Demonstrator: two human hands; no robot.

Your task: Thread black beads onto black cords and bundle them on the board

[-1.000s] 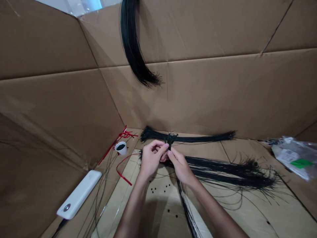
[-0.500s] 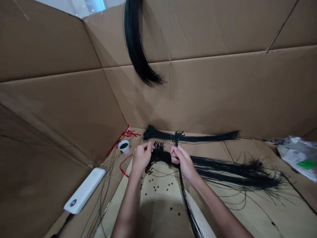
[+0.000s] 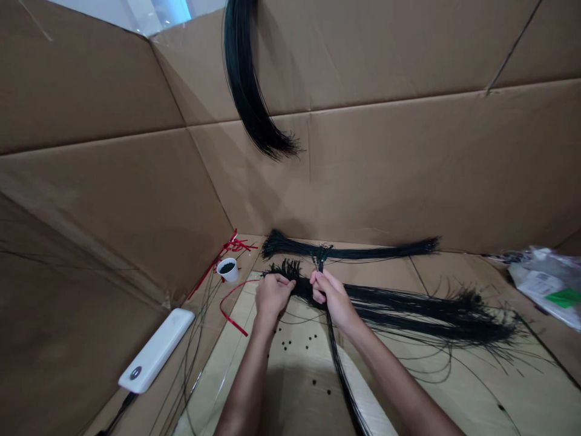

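Two-handed grip on black wire bundle point(image 3: 422, 312): left hand point(image 3: 272, 297) shifted lower, clenched over tufted end; right hand point(image 3: 329, 295) pinching strands just beside, gap wider now.

From my remote station I record an enclosure lined with corrugated cardboard panels point(image 3: 408, 175), joined at creased seams and meeting at angled corners. A long horizontal fold crosses the far wall at mid-height. The left wall panel point(image 3: 91, 206) slopes toward the lower left of the frame. At upper left, a bright opening point(image 3: 149, 12) admits daylight-toned light; its source cannot be confirmed. The cardboard floor point(image 3: 458, 266) lies at lower right, under soft, diffuse light.
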